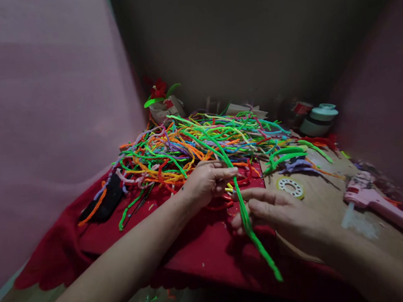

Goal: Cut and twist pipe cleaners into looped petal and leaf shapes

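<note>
My left hand [212,180] is closed, with thumb and forefinger pinching green pipe cleaners [244,208] partway along their length. They slant from the heap down toward the table's front edge, their lower ends hanging free. My right hand [272,210] is beside their lower part, fingers stretched out and apart. Some of its fingers pass behind the green strands, seemingly touching them, while the thumb lies to their right. A large tangled heap of multicoloured pipe cleaners [173,148] spreads behind both hands. Red-handled pliers [221,203] lie on the red cloth, partly hidden by my left hand.
On a brown board [317,197] at right are a tape roll [291,188], a pink glue gun [383,202] and bent green pieces [289,155]. A pale lidded jar [319,119] stands behind. A black object [102,200] lies left; a red flower [158,88] stands at the back.
</note>
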A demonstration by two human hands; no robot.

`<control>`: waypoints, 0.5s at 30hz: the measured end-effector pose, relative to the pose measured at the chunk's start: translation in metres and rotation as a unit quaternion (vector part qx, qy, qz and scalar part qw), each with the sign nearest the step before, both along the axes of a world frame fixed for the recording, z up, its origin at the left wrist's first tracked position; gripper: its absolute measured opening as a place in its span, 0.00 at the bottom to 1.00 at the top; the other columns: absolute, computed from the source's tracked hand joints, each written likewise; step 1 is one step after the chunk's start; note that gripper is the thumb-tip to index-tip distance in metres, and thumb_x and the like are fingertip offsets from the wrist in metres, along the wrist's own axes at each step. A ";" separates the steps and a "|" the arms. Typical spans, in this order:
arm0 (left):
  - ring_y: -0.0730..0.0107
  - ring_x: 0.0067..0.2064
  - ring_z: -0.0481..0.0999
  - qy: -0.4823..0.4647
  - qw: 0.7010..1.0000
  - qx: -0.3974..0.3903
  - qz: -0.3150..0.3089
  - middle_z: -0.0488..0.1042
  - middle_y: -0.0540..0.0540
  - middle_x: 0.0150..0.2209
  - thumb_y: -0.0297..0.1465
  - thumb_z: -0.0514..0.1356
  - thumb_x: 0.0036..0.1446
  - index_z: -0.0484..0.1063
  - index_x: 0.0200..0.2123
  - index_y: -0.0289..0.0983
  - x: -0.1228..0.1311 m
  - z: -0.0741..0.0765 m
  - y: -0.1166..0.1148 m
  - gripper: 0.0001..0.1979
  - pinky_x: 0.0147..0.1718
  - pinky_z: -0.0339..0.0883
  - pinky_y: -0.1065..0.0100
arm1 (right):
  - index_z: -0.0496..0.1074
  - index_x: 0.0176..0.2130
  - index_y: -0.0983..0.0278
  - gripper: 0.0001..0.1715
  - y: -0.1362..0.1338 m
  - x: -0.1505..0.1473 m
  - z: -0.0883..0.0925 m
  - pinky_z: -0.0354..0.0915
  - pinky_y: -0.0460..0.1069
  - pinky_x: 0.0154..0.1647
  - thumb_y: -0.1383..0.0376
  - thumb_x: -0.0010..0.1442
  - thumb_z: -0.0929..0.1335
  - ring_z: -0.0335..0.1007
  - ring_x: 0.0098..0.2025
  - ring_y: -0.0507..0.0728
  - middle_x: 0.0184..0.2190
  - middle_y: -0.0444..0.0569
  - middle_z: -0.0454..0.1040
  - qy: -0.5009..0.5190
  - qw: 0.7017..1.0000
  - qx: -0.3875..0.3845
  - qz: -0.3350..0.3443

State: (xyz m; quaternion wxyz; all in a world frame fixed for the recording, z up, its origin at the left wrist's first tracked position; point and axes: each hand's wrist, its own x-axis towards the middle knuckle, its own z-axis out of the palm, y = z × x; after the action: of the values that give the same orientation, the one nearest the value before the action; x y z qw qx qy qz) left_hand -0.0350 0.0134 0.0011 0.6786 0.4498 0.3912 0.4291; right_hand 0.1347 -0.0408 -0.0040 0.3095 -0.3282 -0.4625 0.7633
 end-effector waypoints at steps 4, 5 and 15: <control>0.85 0.11 0.49 0.006 1.000 -0.006 -0.002 0.53 0.57 0.09 0.31 0.65 0.43 0.62 0.16 0.33 0.005 -0.002 -0.007 0.15 0.11 0.38 0.76 | 0.71 0.30 0.68 0.10 0.018 -0.016 0.006 0.65 0.47 0.27 0.61 0.52 0.69 0.71 0.22 0.52 0.24 0.50 0.75 0.015 0.996 -0.015 -0.092; 0.85 0.11 0.50 0.013 1.000 -0.002 -0.004 0.54 0.56 0.10 0.32 0.64 0.44 0.63 0.16 0.33 0.006 -0.002 -0.007 0.14 0.11 0.40 0.76 | 0.71 0.28 0.68 0.09 0.022 -0.019 0.005 0.65 0.46 0.24 0.63 0.52 0.69 0.69 0.19 0.51 0.21 0.49 0.74 0.020 0.993 -0.018 -0.113; 0.83 0.11 0.52 0.072 0.995 0.034 0.053 0.56 0.57 0.09 0.35 0.64 0.43 0.63 0.18 0.35 0.005 -0.005 -0.004 0.14 0.10 0.42 0.76 | 0.69 0.26 0.68 0.09 0.029 -0.020 -0.008 0.45 0.39 0.09 0.63 0.48 0.69 0.49 0.12 0.43 0.15 0.40 0.65 -0.010 0.988 -0.028 -0.149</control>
State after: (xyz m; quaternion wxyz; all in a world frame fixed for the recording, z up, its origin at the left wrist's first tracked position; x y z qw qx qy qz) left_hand -0.0300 0.0096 -0.0039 0.6089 0.4812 0.4476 0.4443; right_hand 0.1145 -0.0116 -0.0120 0.4056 -0.4092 -0.3900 0.7182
